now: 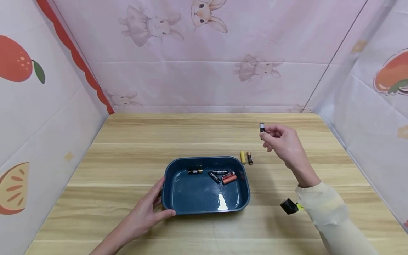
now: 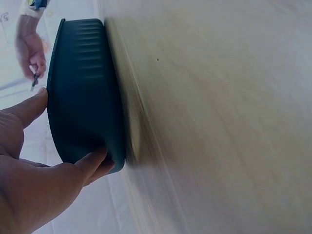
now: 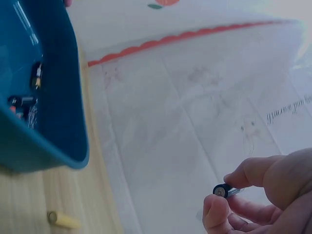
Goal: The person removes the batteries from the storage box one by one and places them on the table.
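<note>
A dark blue plastic tub (image 1: 204, 212) stands on the table, my left hand (image 1: 145, 212) holding its near left corner with thumb and fingers spread along the outer walls. In the left wrist view, the fingertips (image 2: 100, 156) press low on the tub's side. Raised over the table on the right, my right hand (image 1: 285, 143) pinches a silver-and-black battery (image 1: 262, 127) between thumb and fingers. Inside the tub lie a black-and-gold battery (image 1: 195, 171) and a cluster of dark, red and orange batteries (image 1: 229, 180).
Just outside the tub's far right corner, a yellow battery (image 1: 243, 157) and a black battery with a copper end (image 1: 250, 158) lie side by side. Printed fabric walls (image 1: 204, 85) enclose the wooden table (image 1: 127, 148) at the back and sides. A black device (image 1: 289, 206) hangs at the right wrist.
</note>
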Available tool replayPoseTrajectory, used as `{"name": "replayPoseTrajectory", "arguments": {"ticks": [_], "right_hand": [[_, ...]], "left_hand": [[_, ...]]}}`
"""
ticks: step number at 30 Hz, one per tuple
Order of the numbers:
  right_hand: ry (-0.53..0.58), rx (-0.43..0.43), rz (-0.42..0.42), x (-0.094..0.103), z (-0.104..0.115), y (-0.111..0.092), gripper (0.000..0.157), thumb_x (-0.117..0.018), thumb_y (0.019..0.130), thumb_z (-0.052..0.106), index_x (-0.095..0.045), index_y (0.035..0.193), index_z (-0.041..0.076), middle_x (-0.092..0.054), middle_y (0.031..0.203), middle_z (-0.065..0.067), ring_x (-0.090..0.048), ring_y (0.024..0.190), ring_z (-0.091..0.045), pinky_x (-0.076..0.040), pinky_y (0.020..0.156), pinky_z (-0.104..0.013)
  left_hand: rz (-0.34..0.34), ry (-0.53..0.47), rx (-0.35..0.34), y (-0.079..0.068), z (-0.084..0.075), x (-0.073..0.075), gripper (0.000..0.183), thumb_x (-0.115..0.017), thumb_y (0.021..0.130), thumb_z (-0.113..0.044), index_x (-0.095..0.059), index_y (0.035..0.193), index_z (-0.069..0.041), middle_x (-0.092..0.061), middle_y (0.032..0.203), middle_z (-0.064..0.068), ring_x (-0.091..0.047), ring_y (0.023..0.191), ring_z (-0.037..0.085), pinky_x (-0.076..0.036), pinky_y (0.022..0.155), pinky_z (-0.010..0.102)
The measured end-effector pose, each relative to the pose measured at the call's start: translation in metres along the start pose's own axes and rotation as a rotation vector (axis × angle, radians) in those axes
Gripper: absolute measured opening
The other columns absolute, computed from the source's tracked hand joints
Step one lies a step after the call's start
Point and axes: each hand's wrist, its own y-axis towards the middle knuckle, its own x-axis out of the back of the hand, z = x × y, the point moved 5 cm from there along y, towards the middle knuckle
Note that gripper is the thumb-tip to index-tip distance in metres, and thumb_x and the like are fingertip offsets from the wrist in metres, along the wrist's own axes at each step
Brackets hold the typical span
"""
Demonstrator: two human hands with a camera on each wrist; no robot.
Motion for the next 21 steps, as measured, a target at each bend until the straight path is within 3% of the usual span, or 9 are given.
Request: {"name": "replayPoseTrajectory", "arguments": {"ticks": [4,13,21], "right_hand": [[0.003,-0.054,-0.004,0.004,-0.015,0.001,0.034,-0.066,0.102,0.014,-0.061,0.124,-0.010,-0.067,0.087,0.000,-0.062,0.065,-0.009,-0.057,0.058,-0.021],[-0.012,-0.163,0.022,0.001,-0.057,0.004,0.036,-0.064,0.104,0.016,-0.060,0.126,-0.012,-0.068,0.089,-0.003,-0.063,0.067,-0.010,-0.059,0.058,-0.023],[-0.029,-0.205,0.061,-0.010,-0.087,0.006,0.033,-0.063,0.104,0.014,-0.063,0.124,-0.013,-0.070,0.100,-0.021,-0.064,0.072,-0.017,-0.062,0.062,-0.030]], "left_hand": [[0.003,0.001,0.011,0.000,0.000,0.000,0.104,-0.084,0.088,-0.014,-0.015,0.165,-0.002,-0.018,0.168,0.025,-0.037,0.147,0.042,-0.045,0.112,0.041],[0.001,0.004,0.006,-0.002,0.000,0.000,0.104,-0.084,0.088,-0.015,-0.015,0.165,-0.003,-0.019,0.168,0.025,-0.037,0.147,0.042,-0.044,0.112,0.041],[-0.010,0.007,0.049,0.000,0.001,-0.001,0.105,-0.084,0.088,-0.015,-0.015,0.166,-0.006,-0.018,0.169,0.020,-0.036,0.148,0.039,-0.043,0.113,0.040]]}}
